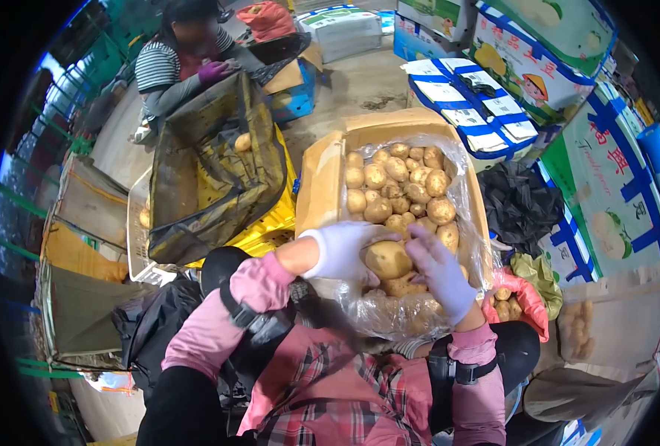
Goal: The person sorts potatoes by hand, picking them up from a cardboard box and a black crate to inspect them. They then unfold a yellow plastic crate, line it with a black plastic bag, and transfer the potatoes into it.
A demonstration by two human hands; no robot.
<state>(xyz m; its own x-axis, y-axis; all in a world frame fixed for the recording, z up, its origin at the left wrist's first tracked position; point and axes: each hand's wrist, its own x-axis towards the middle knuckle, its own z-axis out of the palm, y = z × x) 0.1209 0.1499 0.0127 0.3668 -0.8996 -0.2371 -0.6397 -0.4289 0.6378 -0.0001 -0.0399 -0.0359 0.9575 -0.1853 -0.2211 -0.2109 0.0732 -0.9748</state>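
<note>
A large potato (388,260) is in my left hand (345,251), which wears a white glove and has its fingers curled around the potato's left side. My right hand (447,276), gloved as well, has its fingers apart, with the fingertips right at the potato's right edge. Both hands are over the near part of a cardboard box (321,182) lined with clear plastic (467,197). Many potatoes (397,169) fill the box, some of them partly hidden under my hands.
At left, a dark cloth-lined bin (178,186) with one potato (243,142) sits over a yellow crate (274,234). A person (178,70) in purple gloves is beyond it. Right are a black plastic bag (523,204), a red bag (527,297) of potatoes and stacked printed cartons (527,70).
</note>
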